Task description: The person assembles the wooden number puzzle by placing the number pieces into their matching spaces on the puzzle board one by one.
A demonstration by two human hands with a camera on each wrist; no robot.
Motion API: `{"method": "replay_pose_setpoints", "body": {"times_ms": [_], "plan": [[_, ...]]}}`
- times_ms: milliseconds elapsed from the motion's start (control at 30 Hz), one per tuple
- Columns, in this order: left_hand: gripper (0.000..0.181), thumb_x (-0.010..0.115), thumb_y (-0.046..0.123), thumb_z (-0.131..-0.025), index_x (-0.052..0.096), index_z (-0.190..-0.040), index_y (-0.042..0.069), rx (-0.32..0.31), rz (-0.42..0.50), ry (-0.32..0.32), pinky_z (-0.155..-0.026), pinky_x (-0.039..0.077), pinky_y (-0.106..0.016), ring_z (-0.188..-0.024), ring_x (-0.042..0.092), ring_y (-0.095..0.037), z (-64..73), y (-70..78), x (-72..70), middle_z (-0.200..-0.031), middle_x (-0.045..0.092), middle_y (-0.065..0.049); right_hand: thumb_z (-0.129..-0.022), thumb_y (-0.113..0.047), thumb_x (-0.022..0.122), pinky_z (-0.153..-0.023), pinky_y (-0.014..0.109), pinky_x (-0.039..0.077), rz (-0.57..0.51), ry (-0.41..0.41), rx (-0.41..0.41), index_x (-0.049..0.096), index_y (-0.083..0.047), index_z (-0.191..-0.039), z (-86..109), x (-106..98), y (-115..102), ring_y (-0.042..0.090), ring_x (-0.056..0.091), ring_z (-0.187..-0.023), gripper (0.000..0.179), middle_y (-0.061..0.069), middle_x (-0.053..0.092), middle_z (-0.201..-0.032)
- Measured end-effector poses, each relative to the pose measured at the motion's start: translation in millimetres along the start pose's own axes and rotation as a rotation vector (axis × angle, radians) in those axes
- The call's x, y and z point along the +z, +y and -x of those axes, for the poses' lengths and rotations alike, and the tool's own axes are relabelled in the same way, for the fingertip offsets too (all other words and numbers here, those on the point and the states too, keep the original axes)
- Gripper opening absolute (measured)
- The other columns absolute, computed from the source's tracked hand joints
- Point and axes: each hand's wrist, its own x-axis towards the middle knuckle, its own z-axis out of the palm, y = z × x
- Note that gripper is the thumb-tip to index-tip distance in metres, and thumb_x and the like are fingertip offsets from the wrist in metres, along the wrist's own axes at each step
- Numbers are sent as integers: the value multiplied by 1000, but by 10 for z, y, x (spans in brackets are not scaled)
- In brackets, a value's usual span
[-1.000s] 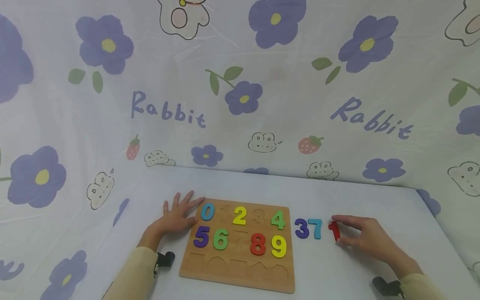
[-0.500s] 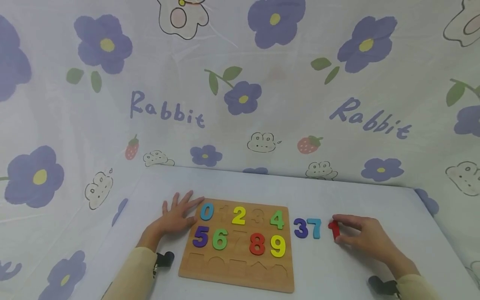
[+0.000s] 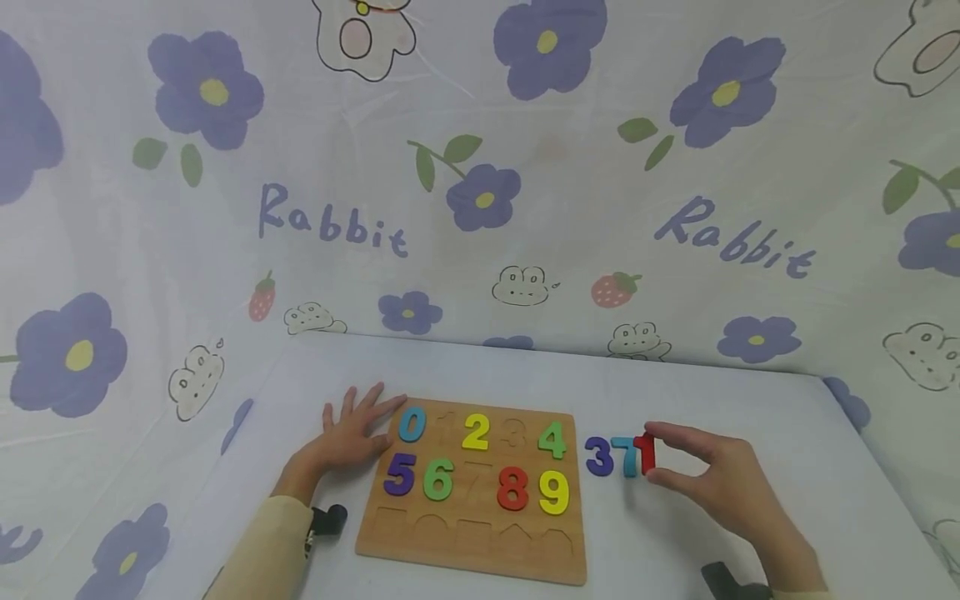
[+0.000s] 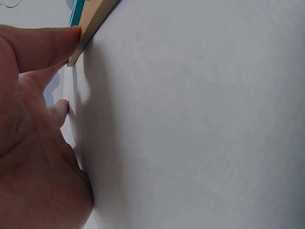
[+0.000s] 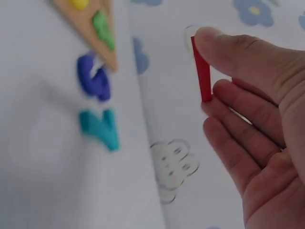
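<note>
Between thumb and fingertips my right hand [image 3: 716,475] pinches a red number 1 piece [image 3: 647,454], raised off the table and overlapping the blue 7 [image 3: 626,457] in the head view. In the right wrist view the red 1 [image 5: 202,71] shows edge-on. A purple 3 [image 3: 599,457] lies just left of the 7. My left hand [image 3: 352,433] has its fingers spread, thumb and index fingertip at the left edge of a wooden number board [image 3: 427,546]. On the board sit the 0, 2, 4, 5, 6, 8 and 9; the recesses for 1, 3 and 7 show bare wood.
The white table [image 3: 675,550] extends around the board. Behind it hangs a white cloth [image 3: 450,275] printed with purple flowers and rabbits. Along the board's front row run several bare shape recesses [image 3: 475,533].
My right hand has lifted the red 1 from the table and carried it left, over to the blue 7. The left hand and the board stay in place.
</note>
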Motion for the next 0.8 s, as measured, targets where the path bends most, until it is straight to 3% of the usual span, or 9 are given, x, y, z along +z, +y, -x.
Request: {"method": "replay_pose_setpoints", "body": {"times_ms": [367,800], "plan": [[66,64,25,-107,44,-169,28,-5,2,-2,-123,-17,-84,-166,-13,-58,-1,-14,11,-184,11,-19,-85,-25,97,-102,68,59,-84,121,-99,76,-16,-140,-62,105,-730,40,75,-127,60,9,80,-132],[67,63,27,-107,42,-170,28,0,5,-13,-123,-18,-83,-166,-14,-58,-12,-60,6,-185,9,-19,-84,-25,97,-105,65,59,-199,169,-251,77,-16,-138,-372,422,-1273,35,76,-125,59,6,81,-132]]}}
